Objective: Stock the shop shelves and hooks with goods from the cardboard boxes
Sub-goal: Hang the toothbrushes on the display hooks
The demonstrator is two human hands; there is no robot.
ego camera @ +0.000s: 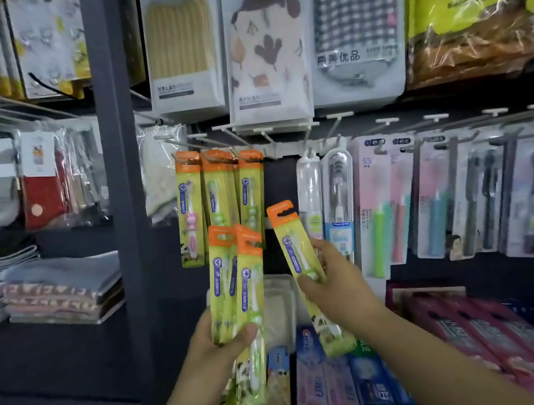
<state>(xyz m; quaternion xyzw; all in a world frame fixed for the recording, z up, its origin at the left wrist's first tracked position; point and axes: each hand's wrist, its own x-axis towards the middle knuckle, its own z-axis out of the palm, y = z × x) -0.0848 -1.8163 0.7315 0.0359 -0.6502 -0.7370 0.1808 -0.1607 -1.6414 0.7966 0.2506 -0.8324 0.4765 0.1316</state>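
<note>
My left hand [226,342] grips a small bunch of yellow-and-orange children's toothbrush packs [238,296], held upright below the hooks. A single pack of the same kind [297,253] is pinched in my right hand [337,289], tilted with its orange hang tab up and to the left. More of these packs [219,195] hang from white hooks [215,140] just above both hands. No cardboard box is in view.
Other toothbrush packs [431,198] hang on hooks to the right. Toothpaste boxes [324,384] stand on the shelf below my hands. Packaged towels [263,46] hang above. A dark upright post [125,189] separates the left shelves with socks [38,188] and folded cloths [60,292].
</note>
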